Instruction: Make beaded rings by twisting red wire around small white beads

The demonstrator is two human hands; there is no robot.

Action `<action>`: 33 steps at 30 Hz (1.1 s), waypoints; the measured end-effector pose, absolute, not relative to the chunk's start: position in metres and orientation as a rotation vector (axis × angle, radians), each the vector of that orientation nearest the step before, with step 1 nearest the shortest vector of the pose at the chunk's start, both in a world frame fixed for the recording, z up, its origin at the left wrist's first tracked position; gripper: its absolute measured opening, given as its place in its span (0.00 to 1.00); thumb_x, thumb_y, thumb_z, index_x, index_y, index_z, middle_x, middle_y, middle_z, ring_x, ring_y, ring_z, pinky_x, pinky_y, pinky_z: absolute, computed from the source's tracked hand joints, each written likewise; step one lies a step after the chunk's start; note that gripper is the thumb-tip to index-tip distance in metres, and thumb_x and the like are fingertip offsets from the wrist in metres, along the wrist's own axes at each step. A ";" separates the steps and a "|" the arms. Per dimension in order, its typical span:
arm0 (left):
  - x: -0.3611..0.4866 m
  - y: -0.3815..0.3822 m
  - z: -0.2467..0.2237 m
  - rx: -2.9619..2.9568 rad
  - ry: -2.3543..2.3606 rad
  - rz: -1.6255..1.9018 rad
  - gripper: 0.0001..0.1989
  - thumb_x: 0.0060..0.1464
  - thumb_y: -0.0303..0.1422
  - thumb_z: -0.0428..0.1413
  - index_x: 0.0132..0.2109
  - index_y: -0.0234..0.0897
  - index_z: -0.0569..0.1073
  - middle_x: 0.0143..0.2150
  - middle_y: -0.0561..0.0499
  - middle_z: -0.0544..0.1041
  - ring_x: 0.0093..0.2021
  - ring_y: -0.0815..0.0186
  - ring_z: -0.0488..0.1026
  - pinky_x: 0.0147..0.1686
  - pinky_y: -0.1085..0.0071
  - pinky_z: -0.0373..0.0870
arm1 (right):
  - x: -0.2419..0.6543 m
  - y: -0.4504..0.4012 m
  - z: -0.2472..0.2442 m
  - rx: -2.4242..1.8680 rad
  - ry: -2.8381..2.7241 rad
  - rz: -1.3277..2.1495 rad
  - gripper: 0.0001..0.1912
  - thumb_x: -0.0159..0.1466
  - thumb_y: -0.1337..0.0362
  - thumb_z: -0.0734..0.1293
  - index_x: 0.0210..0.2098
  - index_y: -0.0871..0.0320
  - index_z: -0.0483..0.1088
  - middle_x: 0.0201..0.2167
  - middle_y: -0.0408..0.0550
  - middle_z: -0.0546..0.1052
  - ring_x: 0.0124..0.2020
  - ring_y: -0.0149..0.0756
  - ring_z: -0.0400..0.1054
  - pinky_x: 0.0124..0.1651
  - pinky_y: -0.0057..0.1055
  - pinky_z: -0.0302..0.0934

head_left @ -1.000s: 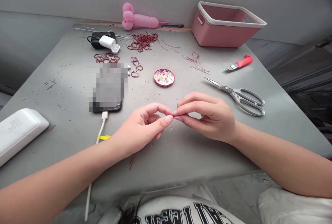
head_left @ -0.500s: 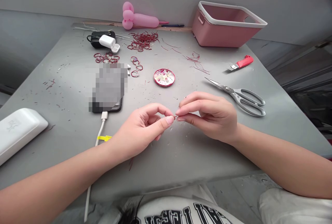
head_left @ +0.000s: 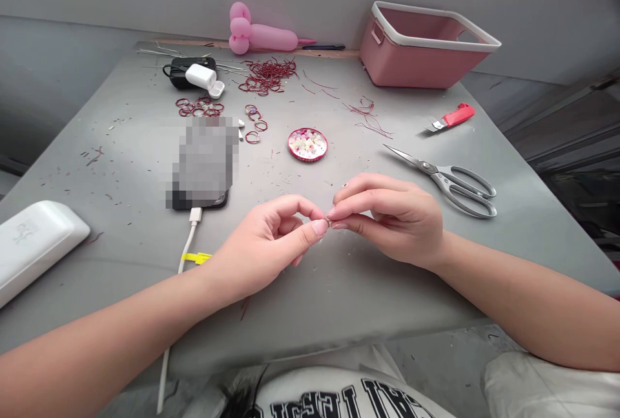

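The left hand (head_left: 271,243) and right hand (head_left: 397,218) nearly meet, each in a narrow pinch at a tiny piece (head_left: 329,222) between their fingertips, about equally near both; its long axis is too hidden to tell. A red-rimmed dish (head_left: 307,159) of beads lies beyond them, slightly left.

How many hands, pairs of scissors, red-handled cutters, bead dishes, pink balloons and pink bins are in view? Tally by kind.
Hands (left hand, right hand): 2
Scissors: 1
Red-handled cutter: 1
Bead dish: 1
Pink balloon: 1
Pink bin: 1
Total: 7
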State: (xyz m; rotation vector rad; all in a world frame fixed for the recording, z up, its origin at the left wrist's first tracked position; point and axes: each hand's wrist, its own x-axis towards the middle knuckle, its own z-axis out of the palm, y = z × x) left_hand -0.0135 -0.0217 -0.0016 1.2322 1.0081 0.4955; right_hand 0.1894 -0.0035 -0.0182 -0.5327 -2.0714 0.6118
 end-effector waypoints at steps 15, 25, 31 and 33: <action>-0.015 -0.022 -0.002 1.251 1.011 0.478 0.09 0.59 0.41 0.54 0.38 0.40 0.70 0.18 0.61 0.61 0.20 0.74 0.55 0.18 0.80 0.52 | 0.189 -0.004 -0.018 -0.545 -2.092 0.604 0.10 0.61 0.78 0.67 0.38 0.58 0.73 0.32 0.46 0.73 0.32 0.27 0.70 0.35 0.27 0.69; -0.013 -0.023 0.000 1.260 1.047 0.476 0.10 0.58 0.41 0.54 0.38 0.40 0.70 0.18 0.61 0.60 0.20 0.73 0.54 0.18 0.78 0.51 | 0.190 -0.004 -0.017 -0.520 -2.171 0.476 0.09 0.63 0.77 0.65 0.38 0.59 0.72 0.31 0.46 0.73 0.32 0.29 0.70 0.35 0.27 0.70; -0.013 -0.022 0.000 1.275 1.033 0.464 0.09 0.59 0.40 0.53 0.38 0.40 0.69 0.20 0.60 0.60 0.21 0.73 0.56 0.19 0.78 0.53 | 0.188 -0.003 -0.017 -0.569 -2.142 0.491 0.08 0.61 0.75 0.68 0.37 0.57 0.71 0.31 0.46 0.71 0.31 0.28 0.68 0.33 0.27 0.69; -0.013 -0.023 0.000 1.282 1.045 0.458 0.08 0.60 0.40 0.52 0.38 0.40 0.69 0.20 0.60 0.61 0.22 0.73 0.57 0.20 0.77 0.54 | 0.188 -0.003 -0.017 -0.577 -2.149 0.468 0.07 0.62 0.75 0.68 0.35 0.58 0.70 0.30 0.45 0.70 0.30 0.28 0.67 0.33 0.27 0.68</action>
